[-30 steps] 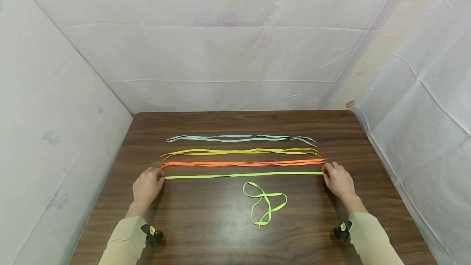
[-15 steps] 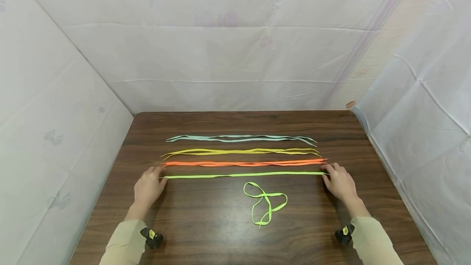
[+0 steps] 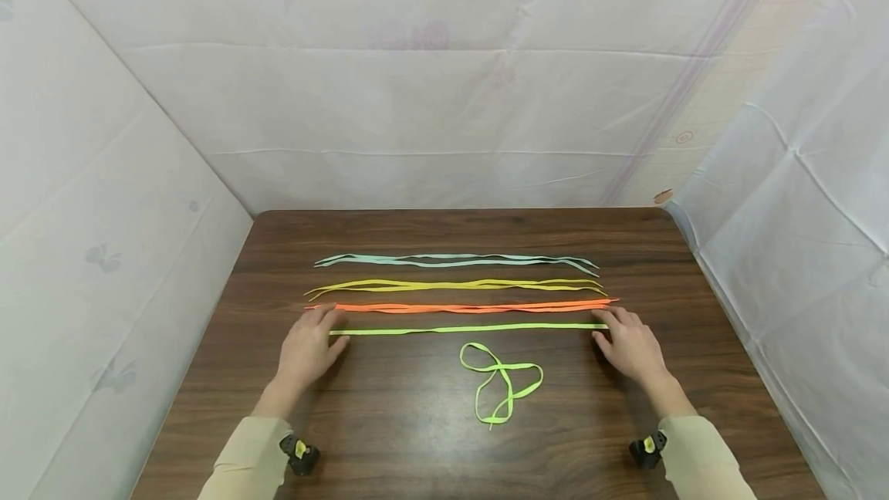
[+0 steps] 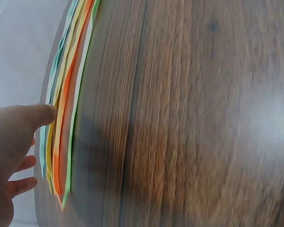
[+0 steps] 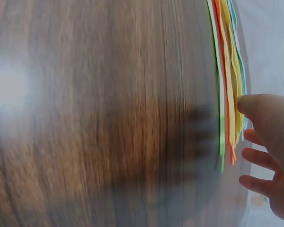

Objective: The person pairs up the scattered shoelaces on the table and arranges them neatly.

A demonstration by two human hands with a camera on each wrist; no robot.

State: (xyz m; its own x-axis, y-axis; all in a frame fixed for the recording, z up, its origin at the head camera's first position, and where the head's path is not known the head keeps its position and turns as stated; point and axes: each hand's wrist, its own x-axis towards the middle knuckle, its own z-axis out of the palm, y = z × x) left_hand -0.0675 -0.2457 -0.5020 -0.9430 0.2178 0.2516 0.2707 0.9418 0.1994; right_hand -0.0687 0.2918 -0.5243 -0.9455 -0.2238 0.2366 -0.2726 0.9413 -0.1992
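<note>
A straight bright green shoelace (image 3: 472,329) lies flat across the table. My left hand (image 3: 307,346) hovers at its left end, thumb and fingers apart. At the right end my right hand (image 3: 632,347) is spread the same way, fingertips over the lace's tip. Both wrist views show loose fingers with nothing between them, above the ends of the green lace (image 4: 71,142) and the other laces. A second green shoelace (image 3: 517,366) lies in loose loops nearer the front, right of the middle.
Beyond the straight green lace lie rows of orange laces (image 3: 458,309), yellow laces (image 3: 444,285) and light blue laces (image 3: 375,259), roughly parallel. The brown wooden table (image 3: 389,407) meets white sheeting (image 3: 444,114) at the back and sides.
Both hands have let go of the straight green lace's ends and spread their fingers. The left hand has moved right, the right hand slightly left. The laces lie as before.
</note>
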